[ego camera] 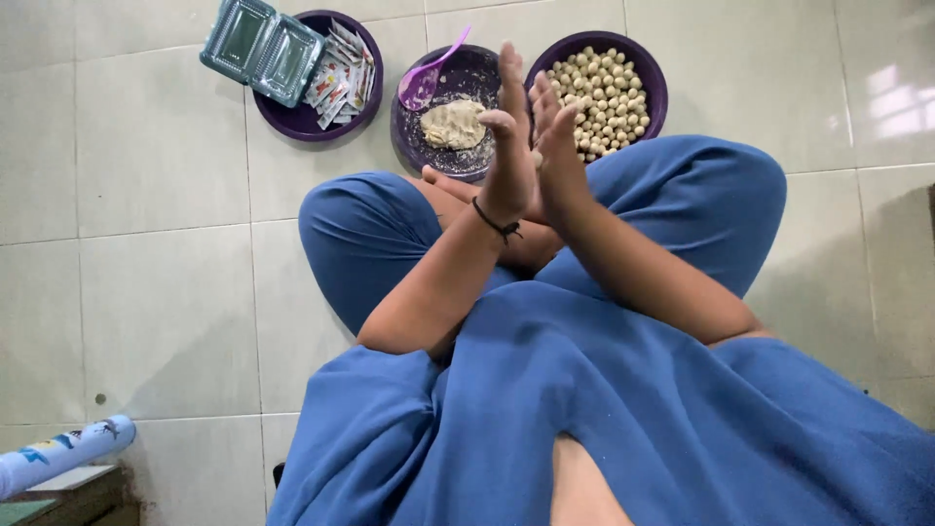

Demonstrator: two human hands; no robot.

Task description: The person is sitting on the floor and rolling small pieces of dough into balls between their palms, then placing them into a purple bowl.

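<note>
Palms of left hand (510, 146) and right hand (557, 146) pressed around dough bit (536, 158), liable to slip onto floor (166, 292).

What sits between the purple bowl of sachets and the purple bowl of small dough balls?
In the head view, a third purple bowl holding a lump of pale dough and a purple plastic spoon.

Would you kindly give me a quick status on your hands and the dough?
Left hand and right hand pressed palm to palm, small dough piece between them. Dough bowl and bowl of balls just beyond. Nothing in the way.
</note>
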